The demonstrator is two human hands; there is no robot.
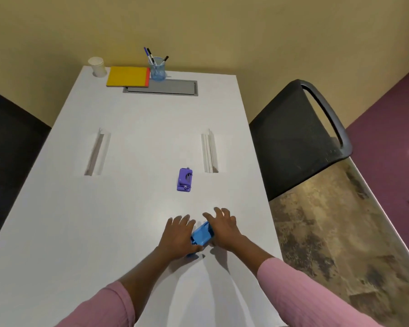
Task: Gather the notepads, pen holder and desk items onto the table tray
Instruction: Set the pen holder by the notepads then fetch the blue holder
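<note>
A blue plastic desk item point(201, 236) lies near the front of the white table point(132, 197), between my two hands. My left hand point(178, 234) lies against its left side with the thumb at its near end. My right hand point(223, 228) lies against its right side, fingers spread and straight. A purple hole punch point(184, 179) sits a little farther back. At the far edge are a yellow notepad with a red spine point(127, 76) and a clear pen holder with markers point(157, 68). The pen holder stands on a grey tray-like panel point(172, 87), and the notepad overlaps its left end.
A white paper cup point(97, 66) stands at the far left corner. Two slots point(96, 152) point(209, 151) are cut into the tabletop. A black mesh chair point(300, 135) stands to the right, a dark chair point(7, 152) to the left.
</note>
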